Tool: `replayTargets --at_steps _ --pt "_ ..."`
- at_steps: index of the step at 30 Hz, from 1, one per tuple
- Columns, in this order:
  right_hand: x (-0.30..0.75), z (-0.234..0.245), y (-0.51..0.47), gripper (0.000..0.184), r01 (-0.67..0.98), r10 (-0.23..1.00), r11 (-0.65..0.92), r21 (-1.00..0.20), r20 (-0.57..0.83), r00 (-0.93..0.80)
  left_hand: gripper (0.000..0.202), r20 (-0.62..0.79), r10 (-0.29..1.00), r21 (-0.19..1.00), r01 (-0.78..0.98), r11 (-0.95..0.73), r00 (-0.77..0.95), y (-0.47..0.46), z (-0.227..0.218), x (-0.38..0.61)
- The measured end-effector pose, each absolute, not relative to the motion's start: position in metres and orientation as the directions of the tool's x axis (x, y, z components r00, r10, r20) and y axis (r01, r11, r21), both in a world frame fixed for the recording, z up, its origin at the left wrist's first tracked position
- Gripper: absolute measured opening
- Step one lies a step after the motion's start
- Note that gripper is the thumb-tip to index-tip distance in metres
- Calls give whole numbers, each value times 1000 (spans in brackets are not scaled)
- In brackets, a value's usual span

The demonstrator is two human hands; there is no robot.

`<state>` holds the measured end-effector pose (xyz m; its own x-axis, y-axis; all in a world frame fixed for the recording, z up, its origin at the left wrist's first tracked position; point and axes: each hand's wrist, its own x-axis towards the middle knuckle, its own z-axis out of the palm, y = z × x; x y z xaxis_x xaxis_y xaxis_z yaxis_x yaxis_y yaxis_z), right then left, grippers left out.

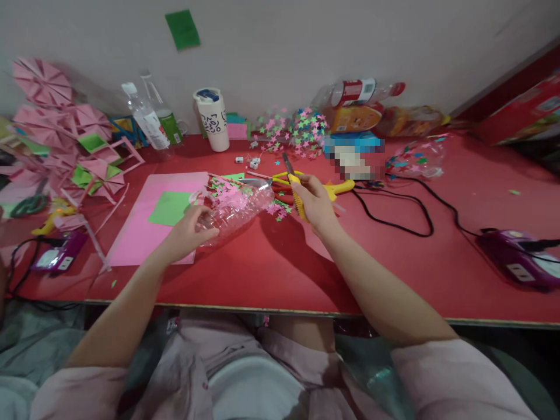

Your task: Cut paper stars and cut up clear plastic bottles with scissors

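Note:
My left hand (188,230) grips the near left end of a clear plastic bottle (249,204) lying on its side, with pink and green paper stars stuck to it. In my right hand (317,201) is a yellow utility knife (295,189), its dark blade pointing up and away, to the right of the bottle. Just beyond my right hand lies a yellow glue gun (343,188). Scissors (258,182) lie partly hidden behind the bottle. Loose paper stars (280,210) are scattered between the bottle and the knife. Under my left hand are pink sheets (131,233) and a green square (168,208).
A white tumbler (213,122) and a water bottle (146,119) stand along the wall. Pink folded-paper shapes (61,122) pile up at the left. More star-covered plastic (308,131) sits at the back. A black cord (394,224) runs right towards a purple power strip (520,256).

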<state>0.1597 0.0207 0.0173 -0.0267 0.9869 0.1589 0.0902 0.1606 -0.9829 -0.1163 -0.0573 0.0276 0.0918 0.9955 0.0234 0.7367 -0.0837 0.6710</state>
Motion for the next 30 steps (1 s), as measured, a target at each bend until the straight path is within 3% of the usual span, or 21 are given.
replayTargets --at_steps 2,5,10,19,22,25,30 --pt "155 18 16 25 184 968 253 -950 249 -41 57 105 988 575 804 -152 112 -67 21 -112" --pt "143 19 0 25 367 946 316 -875 260 -195 59 168 980 404 899 -165 105 -76 15 -106" --pt "134 19 -17 19 593 912 387 -706 199 -358 51 166 978 306 936 -172 126 -76 18 -102" --pt "138 28 -20 22 577 889 411 -706 168 -427 62 -71 973 301 934 -191 221 -46 44 -98" --pt "140 35 -23 12 616 875 428 -661 134 -465 64 -123 959 383 904 -191 255 -39 42 -104" --pt "139 40 -27 16 686 873 422 -592 61 -484 64 -150 955 501 853 -149 255 -37 35 -114" --pt "135 37 -34 18 714 841 449 -537 -14 -540 58 -139 954 600 790 -131 264 -34 26 -123"
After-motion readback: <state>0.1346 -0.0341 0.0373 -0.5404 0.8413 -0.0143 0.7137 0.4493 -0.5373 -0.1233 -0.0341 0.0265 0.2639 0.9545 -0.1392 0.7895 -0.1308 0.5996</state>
